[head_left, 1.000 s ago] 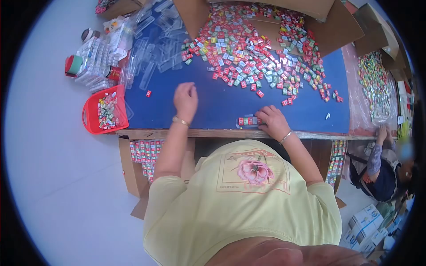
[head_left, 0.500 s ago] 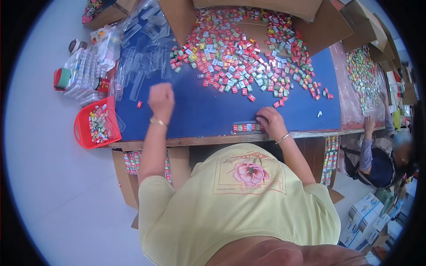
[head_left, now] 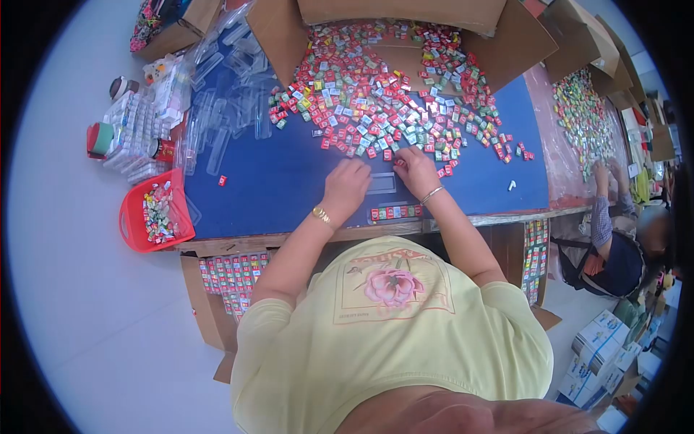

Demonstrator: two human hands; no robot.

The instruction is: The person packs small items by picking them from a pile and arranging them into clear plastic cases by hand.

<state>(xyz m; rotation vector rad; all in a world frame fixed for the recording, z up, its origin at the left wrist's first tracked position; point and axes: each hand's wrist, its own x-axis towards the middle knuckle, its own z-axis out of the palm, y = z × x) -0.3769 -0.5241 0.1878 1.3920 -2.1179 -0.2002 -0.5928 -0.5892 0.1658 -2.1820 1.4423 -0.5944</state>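
Note:
A clear plastic tray (head_left: pixel 382 183) lies on the blue tabletop between my two hands. My left hand (head_left: pixel 345 186), with a gold watch at the wrist, has its fingers closed at the tray's left end. My right hand (head_left: pixel 417 173), wearing a bangle, pinches a small red box at the near edge of the pile; the fingers partly hide it. Nearer my body is a second tray (head_left: pixel 395 213), filled with a row of small red, green and white boxes. Beyond my hands spreads the big pile of small boxes (head_left: pixel 376 108).
Loose clear plastic trays (head_left: pixel 217 130) lie at the left. A red basket (head_left: pixel 130 217) holds more small pieces. An open cardboard box (head_left: pixel 405 11) stands behind the pile. Below the table edge is a carton of packed rows (head_left: pixel 235 271). At right, a co-worker (head_left: pixel 614 249) handles another pile.
My left hand came from the loose plastic trays at left to the middle, where another tray now lies. My right hand left the filled tray and moved up to the pile's edge.

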